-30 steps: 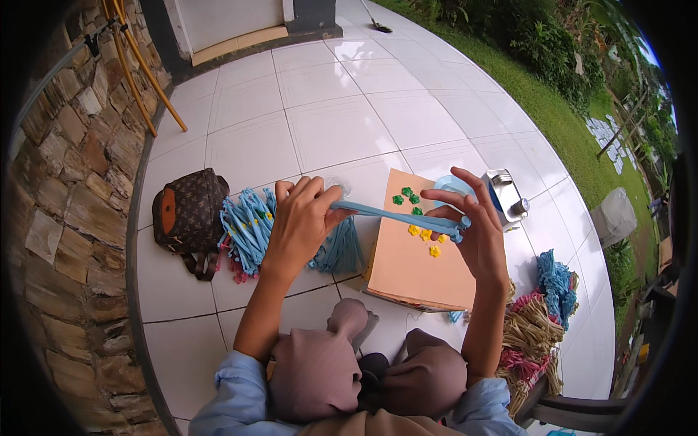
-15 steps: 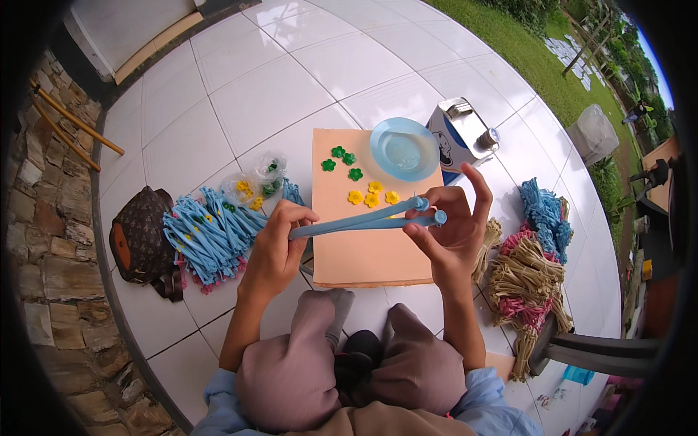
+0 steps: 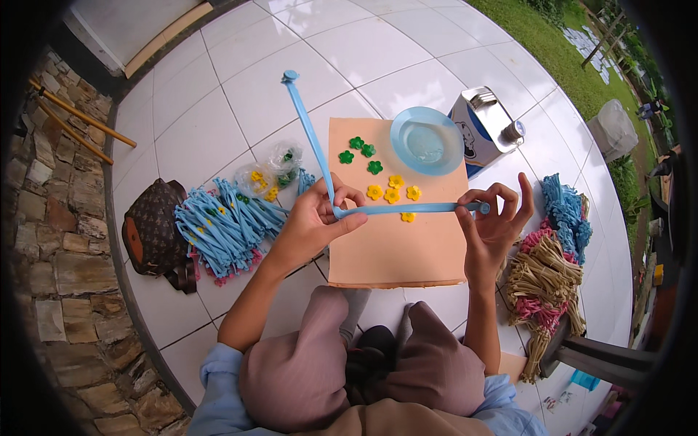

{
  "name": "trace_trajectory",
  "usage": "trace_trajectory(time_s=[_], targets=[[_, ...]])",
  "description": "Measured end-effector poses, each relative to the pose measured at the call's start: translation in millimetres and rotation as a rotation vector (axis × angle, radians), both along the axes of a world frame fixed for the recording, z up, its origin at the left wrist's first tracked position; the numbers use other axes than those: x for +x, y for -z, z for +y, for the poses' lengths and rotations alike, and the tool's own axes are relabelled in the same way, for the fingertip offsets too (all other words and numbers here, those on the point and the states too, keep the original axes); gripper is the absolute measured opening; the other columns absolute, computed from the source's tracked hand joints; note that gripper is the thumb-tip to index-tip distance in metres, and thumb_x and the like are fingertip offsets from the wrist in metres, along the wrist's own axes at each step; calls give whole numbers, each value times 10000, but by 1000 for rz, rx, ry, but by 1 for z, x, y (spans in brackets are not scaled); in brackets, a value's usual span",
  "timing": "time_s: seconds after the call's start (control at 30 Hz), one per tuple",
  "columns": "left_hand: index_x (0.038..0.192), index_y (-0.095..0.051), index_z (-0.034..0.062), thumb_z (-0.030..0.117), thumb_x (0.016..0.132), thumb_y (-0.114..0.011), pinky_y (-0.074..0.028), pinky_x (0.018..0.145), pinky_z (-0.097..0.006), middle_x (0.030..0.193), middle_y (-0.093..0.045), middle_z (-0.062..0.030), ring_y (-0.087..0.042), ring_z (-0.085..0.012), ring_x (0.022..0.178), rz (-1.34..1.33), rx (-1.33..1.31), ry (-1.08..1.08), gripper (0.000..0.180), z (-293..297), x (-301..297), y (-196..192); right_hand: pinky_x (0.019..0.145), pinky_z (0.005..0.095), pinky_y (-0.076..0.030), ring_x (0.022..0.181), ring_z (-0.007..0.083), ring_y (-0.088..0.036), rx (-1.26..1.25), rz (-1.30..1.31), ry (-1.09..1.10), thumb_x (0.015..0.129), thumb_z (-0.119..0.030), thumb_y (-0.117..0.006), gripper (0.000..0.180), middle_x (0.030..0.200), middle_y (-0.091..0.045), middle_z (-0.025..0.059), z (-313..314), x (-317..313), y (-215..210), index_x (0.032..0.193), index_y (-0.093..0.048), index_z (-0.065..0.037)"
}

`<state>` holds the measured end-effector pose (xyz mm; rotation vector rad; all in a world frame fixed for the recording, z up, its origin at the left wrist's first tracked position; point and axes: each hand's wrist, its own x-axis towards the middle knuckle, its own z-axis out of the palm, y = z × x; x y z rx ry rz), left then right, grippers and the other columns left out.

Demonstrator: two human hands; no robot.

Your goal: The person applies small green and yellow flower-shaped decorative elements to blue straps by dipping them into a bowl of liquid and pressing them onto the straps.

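My left hand (image 3: pixel 309 221) has its thumb and fingers pinched together on the bend of a long flat pale-blue strap (image 3: pixel 436 208). My right hand (image 3: pixel 491 232) nips it near its right end between thumb and forefinger, the other fingers spread. One length runs straight between my hands, above a rectangular peach-coloured board (image 3: pixel 396 254); the other slants up to the far left and ends in a round knob.

On the board's far part lie small green flower-shaped pieces (image 3: pixel 374 168), with yellow flower-shaped pieces (image 3: pixel 391 195) nearer me. A round translucent blue dish (image 3: pixel 401 142) sits at the board's far right, beside a silver-topped metal can (image 3: pixel 494 123). To my left, a heap of pale-blue straps (image 3: pixel 229 225) lies next to a brown patterned bag (image 3: pixel 154 225).
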<state>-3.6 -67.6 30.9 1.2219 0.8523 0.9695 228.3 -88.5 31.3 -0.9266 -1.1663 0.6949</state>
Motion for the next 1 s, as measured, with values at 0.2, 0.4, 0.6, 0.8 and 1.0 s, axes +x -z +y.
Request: trace_trajectory(time_s=[0.2, 0.4, 0.6, 0.8, 1.0], targets=[[759, -349, 132, 3, 727, -687, -421, 662, -187, 894, -565, -76, -497, -63, 759, 18, -39, -27, 363, 7, 7, 15, 805, 309, -457, 905, 192, -546, -65, -8, -6, 749, 110, -590, 748, 1028, -405, 85, 1, 3, 8, 1345, -171, -60], [724, -312, 139, 7, 745, -640, -333, 567, -175, 859, -533, -45, -418, -32, 642, -90, -40, -162, 355, 5, 6, 17, 908, 319, -399, 982, 183, -511, -186, 106, 16, 794, 28, -575, 596, 1049, -449, 94, 8, 19, 22, 1299, -267, -43], [705, -305, 121, 55, 836, -590, -328, 615, -160, 906, -484, -37, -381, -23, 725, -64, -4, -298, 320, -4, 12, 26, 859, 326, -425, 871, 193, -542, -397, -563, -193, 735, 5, -643, 563, 960, -584, 86, 5, -1, 41, 1227, -379, -66], [710, -304, 107, 69, 861, -572, -316, 573, -163, 873, -483, -16, -355, -17, 670, -80, -36, -283, 310, -8, 18, 37, 830, 334, -430, 889, 212, -518, -369, -693, -159, 709, 10, -639, 559, 938, -584, 78, 8, -11, 38, 1210, -405, -74], [712, -307, 109, 117, 861, -594, -331, 544, -178, 842, -483, 2, -363, -23, 627, 44, -44, -256, 323, -9, 25, 37, 832, 331, -434, 901, 213, -513, -312, -675, -157, 706, 21, -636, 569, 924, -564, 80, 7, -11, 43, 1214, -395, -71]])
